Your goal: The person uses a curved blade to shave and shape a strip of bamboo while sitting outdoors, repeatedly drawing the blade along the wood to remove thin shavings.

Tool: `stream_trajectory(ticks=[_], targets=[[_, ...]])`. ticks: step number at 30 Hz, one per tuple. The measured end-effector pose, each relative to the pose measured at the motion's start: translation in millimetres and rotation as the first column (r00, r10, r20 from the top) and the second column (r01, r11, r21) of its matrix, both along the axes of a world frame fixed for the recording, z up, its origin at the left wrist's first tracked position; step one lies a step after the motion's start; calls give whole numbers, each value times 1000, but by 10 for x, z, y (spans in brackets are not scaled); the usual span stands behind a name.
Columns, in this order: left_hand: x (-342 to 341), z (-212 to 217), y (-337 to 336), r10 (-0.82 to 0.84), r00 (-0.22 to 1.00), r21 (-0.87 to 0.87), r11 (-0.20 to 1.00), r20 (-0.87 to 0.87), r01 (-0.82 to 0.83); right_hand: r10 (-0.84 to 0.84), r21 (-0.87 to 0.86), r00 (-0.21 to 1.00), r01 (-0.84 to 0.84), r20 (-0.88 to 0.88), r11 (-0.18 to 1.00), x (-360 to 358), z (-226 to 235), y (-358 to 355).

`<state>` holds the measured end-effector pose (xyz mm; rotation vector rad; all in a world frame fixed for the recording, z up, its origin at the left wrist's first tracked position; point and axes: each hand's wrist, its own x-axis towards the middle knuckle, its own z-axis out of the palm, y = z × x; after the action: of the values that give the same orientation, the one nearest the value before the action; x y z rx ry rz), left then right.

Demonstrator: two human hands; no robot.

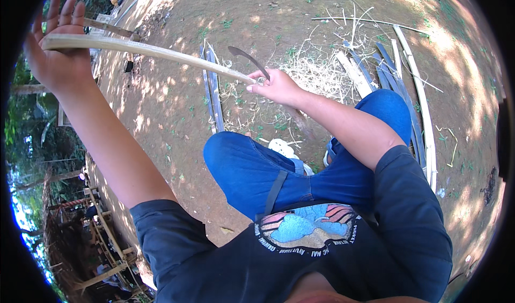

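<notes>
I saw bare dirt ground (177,104) fill most of the view, dappled with sun, and it lay open on the left side between the raised arm and the knees. My person sat with both knees up in blue jeans (252,169), and a dark shirt with a round, colourful printed patch (308,229) sat at the lower edge. The left arm stretched far out and upward to the left; the left hand (53,48) was open-palmed, fingers spread and pointing up, with one end of a long pale bamboo strip (145,50) lying across the palm under the thumb. The strip ran down and to the right to the right hand (279,85), which was held out in front of the knees, forearm bent across the right thigh. That hand's fingers were closed around the handle of a curved dark knife (247,59), its blade rising to the left just above the strip's near end. Beyond the right hand lay a heap of pale shavings (311,72), and to its right a bundle of split bamboo slats (413,93) reached along the ground. Two dark slats (212,93) lay just beyond the left knee.
</notes>
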<state>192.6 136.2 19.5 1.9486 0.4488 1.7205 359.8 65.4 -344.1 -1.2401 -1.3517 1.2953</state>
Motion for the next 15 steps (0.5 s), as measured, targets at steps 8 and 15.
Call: stream_trajectory(ticks=[8, 15], targets=[[-476, 115, 98, -494, 861, -194, 839, 120, 509, 47, 271, 961, 31, -274, 962, -181, 886, -302], [-639, 162, 166, -406, 910, -174, 893, 82, 414, 95, 238, 977, -49, -189, 970, -614, 1125, -393]])
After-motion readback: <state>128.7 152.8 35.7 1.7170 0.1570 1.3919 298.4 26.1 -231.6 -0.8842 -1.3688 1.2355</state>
